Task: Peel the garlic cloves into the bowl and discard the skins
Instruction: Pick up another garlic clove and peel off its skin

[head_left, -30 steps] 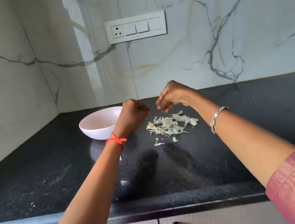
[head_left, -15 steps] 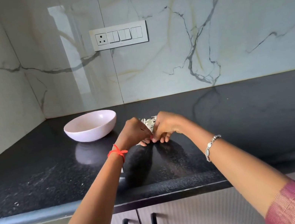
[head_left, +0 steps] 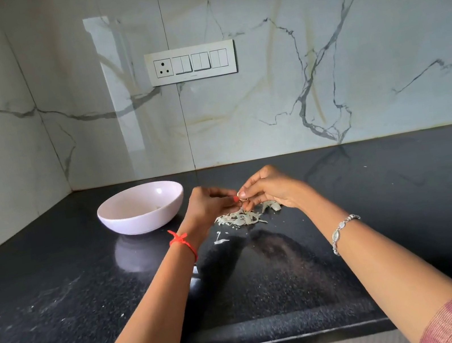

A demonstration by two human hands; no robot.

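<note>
Pinches a small garlic clove (head_left: 242, 195) between the curled fingertips of the left hand (head_left: 209, 207) and the right hand (head_left: 273, 190), both clamped on it from either side. Holds it just above a pile of skins (head_left: 241, 219) lying on the black counter (head_left: 90, 298). Wears a red thread (head_left: 182, 241) on the left wrist and a silver bracelet (head_left: 343, 228) on the right. Left of the hands, near the pile but apart from it: a pale pink bowl (head_left: 138, 228), upright, with something pale inside, too faint to name. Just nearer than the pile: 1 stray skin (head_left: 221, 241). On the far marble wall: a switch plate (head_left: 191, 63) with 1 socket.
</note>
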